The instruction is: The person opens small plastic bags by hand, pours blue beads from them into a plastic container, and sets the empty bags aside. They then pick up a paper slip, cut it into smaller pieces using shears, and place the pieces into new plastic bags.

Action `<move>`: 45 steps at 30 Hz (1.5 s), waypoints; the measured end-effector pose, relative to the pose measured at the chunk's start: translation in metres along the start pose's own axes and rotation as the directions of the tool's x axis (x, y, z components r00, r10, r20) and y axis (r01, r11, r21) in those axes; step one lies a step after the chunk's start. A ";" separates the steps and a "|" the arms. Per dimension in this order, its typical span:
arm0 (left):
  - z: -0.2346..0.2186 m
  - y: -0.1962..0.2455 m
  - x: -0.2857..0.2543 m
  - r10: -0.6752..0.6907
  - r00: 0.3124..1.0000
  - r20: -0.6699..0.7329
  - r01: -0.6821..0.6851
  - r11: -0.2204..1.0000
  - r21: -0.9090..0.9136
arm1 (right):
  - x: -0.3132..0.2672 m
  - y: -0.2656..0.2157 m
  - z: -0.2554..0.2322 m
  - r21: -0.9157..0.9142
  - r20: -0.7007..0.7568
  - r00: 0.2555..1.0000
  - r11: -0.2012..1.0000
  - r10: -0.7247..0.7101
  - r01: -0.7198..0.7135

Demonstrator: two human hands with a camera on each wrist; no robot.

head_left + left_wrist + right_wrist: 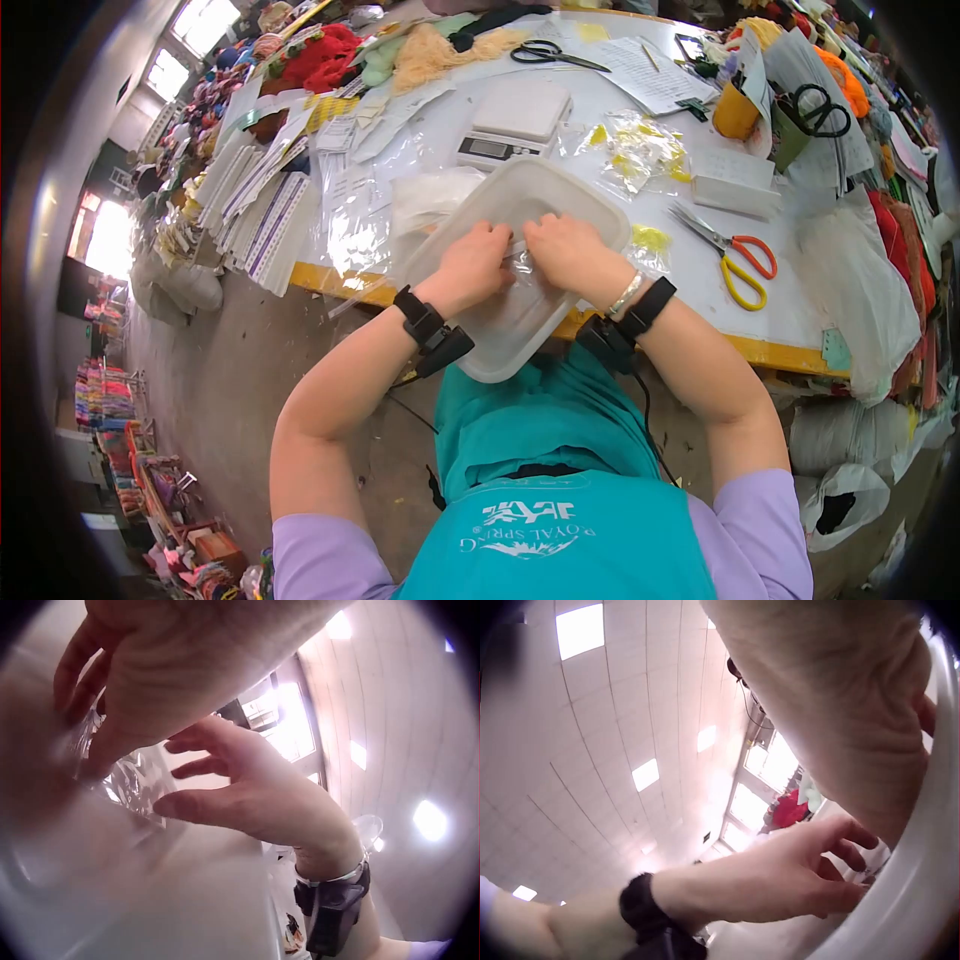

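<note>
A translucent plastic tub (560,180) overhangs the table's front edge, tilted toward me. Both hands reach into it, knuckles up. My left hand (478,262) pinches a small crinkly clear plastic bag (521,263) with curled fingers. My right hand (565,250) is right beside it, thumb and curved fingers at the same bag's other edge. In the left wrist view the left hand (150,667) is on top, the right hand (247,791) below, with the bag (127,780) between them over the tub wall (150,900). The right wrist view shows the right hand (840,697), the left hand (802,877) and the tub rim (922,885).
On the white table (790,300) behind the tub stands a digital scale (515,120). Orange-handled scissors (740,262) lie to the right, and black scissors (550,52) at the back. Clear bags with yellow bits (640,150), papers and yarn crowd the surface.
</note>
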State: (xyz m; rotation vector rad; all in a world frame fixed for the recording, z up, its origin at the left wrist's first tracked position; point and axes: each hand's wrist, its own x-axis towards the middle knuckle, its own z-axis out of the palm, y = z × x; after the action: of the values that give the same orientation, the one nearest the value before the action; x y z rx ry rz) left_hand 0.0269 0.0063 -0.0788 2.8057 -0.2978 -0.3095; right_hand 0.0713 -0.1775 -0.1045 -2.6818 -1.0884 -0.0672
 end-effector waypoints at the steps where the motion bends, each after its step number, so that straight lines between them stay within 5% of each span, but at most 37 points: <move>1: -0.002 0.000 -0.002 -0.022 1.000 -0.003 0.022 1.000 -0.010 | 0.006 0.002 0.003 0.023 0.062 0.998 1.000 -0.006 0.004; 3: -0.006 0.001 -0.010 -0.067 0.998 -0.005 0.067 0.997 -0.031 | 0.014 0.006 0.005 0.070 0.189 0.982 0.998 -0.021 0.008; 6: 0.007 -0.018 -0.019 -0.015 0.977 -0.212 -0.004 0.996 -0.086 | 0.015 0.009 0.000 0.001 0.308 0.951 1.000 -0.005 0.005; 7: 0.005 -0.019 -0.023 -0.071 0.973 -0.219 0.022 0.975 -0.220 | 0.013 0.008 -0.009 0.090 0.238 0.971 0.996 -0.007 -0.015; 9: -0.003 -0.018 -0.032 -0.182 0.961 -0.209 0.063 0.877 -0.477 | 0.006 0.008 -0.029 0.269 0.099 0.995 0.962 0.012 -0.038; 12: -0.024 -0.018 -0.043 -0.171 0.985 0.006 0.097 0.528 -0.844 | -0.003 0.008 -0.054 0.531 0.064 0.998 0.846 0.019 -0.050; 15: -0.032 -0.008 -0.058 -0.209 0.973 -0.093 0.026 0.507 -0.861 | -0.011 0.009 -0.068 0.565 0.149 0.989 0.820 0.009 -0.093; 18: -0.030 -0.003 -0.069 -0.235 0.943 -0.235 -0.060 0.574 -0.817 | -0.028 -0.012 -0.064 0.350 -0.412 0.903 0.936 0.123 0.032; 21: -0.029 0.003 -0.077 -0.280 0.948 -0.148 -0.009 0.443 -0.896 | -0.038 -0.035 -0.080 0.333 -0.589 0.797 0.939 0.137 0.085; 24: -0.028 0.018 -0.082 -0.273 0.959 -0.076 0.001 0.271 -0.963 | -0.050 -0.055 -0.070 0.548 -0.323 0.940 0.831 0.108 0.093; 27: -0.025 0.027 -0.083 -0.213 0.975 -0.066 -0.021 0.209 -0.978 | -0.054 -0.065 -0.067 0.636 -0.182 0.969 0.772 0.169 -0.015; 36: -0.011 0.024 -0.079 -0.097 0.979 -0.180 -0.112 0.482 -0.869 | -0.061 -0.068 -0.048 0.748 -0.122 0.961 0.659 0.249 -0.076; 39: -0.003 0.027 -0.079 -0.081 0.960 -0.267 -0.147 0.668 -0.730 | -0.061 -0.067 -0.048 0.713 -0.097 0.958 0.690 0.269 -0.122; 45: -0.005 0.032 -0.079 -0.101 0.962 -0.252 -0.128 0.649 -0.750 | -0.056 -0.066 -0.038 0.628 -0.246 0.917 0.772 0.314 -0.096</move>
State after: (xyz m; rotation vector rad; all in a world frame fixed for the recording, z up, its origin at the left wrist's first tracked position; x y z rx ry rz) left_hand -0.0525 -0.0038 -0.0501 1.9511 -0.0816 -0.0122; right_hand -0.0129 -0.1796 -0.0611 -2.0782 -0.5622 -0.1131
